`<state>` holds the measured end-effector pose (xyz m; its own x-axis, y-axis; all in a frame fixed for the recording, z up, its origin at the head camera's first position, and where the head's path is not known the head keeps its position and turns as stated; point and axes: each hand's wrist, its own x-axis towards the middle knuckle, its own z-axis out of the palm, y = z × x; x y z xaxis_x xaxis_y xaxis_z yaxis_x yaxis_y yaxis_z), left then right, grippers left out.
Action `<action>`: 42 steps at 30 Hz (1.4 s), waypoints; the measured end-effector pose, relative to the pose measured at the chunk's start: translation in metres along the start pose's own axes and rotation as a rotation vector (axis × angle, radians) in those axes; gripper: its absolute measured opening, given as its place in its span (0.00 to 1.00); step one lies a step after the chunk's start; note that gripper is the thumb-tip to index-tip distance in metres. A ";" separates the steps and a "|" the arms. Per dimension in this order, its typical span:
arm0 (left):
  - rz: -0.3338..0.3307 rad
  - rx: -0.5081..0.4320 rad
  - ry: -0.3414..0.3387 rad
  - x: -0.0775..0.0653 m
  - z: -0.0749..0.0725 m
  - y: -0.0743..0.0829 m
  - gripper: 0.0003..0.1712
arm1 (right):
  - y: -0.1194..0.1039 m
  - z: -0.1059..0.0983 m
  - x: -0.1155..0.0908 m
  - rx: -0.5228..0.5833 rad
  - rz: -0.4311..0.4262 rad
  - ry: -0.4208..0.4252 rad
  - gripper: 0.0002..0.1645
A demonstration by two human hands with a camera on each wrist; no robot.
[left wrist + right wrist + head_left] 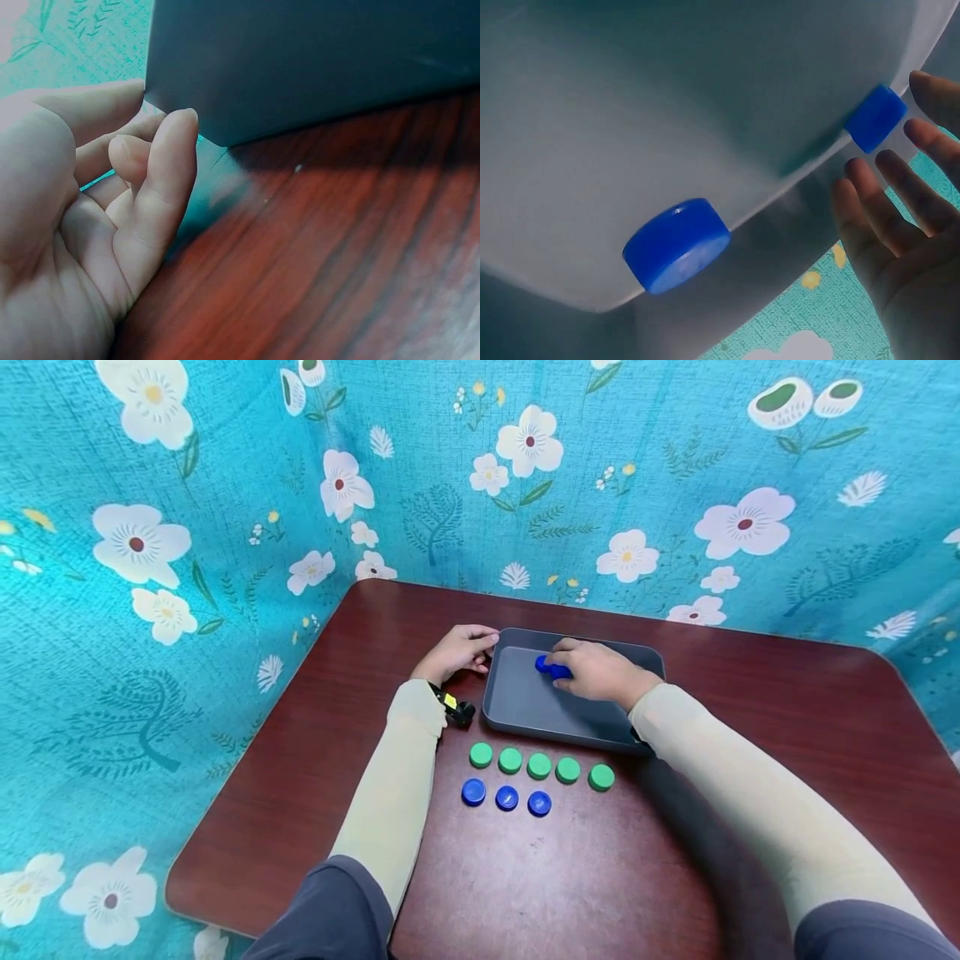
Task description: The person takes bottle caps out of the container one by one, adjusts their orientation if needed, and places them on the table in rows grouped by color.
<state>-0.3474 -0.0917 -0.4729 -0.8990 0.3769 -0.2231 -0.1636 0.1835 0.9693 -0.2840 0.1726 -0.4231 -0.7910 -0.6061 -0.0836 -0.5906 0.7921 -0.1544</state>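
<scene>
In the head view my left hand (459, 652) is beside the left rim of a grey rectangular tray (525, 720). The left wrist view has one of its fingertips at the tray's corner (187, 112), the other fingers loosely bent. Over the tray's inside, my right hand (596, 670) reaches down close to two blue caps (559, 672). From the right wrist, one blue cap (876, 118) appears beside the thumb and fingertips, with the fingers spread loosely. Another blue cap (676, 246) lies farther off along the tray's edge.
Below the tray, several green caps (539, 766) form a row on the dark red table (315, 760). Three blue caps (507, 797) sit in a shorter row nearer the person. A turquoise flowered cloth (450, 527) hangs behind the table and along its left side.
</scene>
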 end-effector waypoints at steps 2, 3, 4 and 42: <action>0.010 -0.001 -0.008 0.002 0.000 0.001 0.19 | 0.002 0.000 0.000 0.000 0.001 0.005 0.26; 0.013 -0.005 -0.010 0.003 0.000 0.001 0.19 | 0.002 0.000 0.000 0.003 0.001 0.010 0.26; 0.017 -0.005 -0.010 0.004 -0.001 0.002 0.19 | 0.002 -0.001 0.001 0.005 0.001 0.013 0.26; 0.006 0.011 -0.001 0.004 0.000 -0.005 0.19 | 0.004 0.002 -0.002 0.029 -0.004 0.006 0.24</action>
<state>-0.3503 -0.0914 -0.4784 -0.8997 0.3787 -0.2173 -0.1537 0.1913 0.9694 -0.2849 0.1769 -0.4260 -0.7894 -0.6090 -0.0770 -0.5892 0.7870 -0.1830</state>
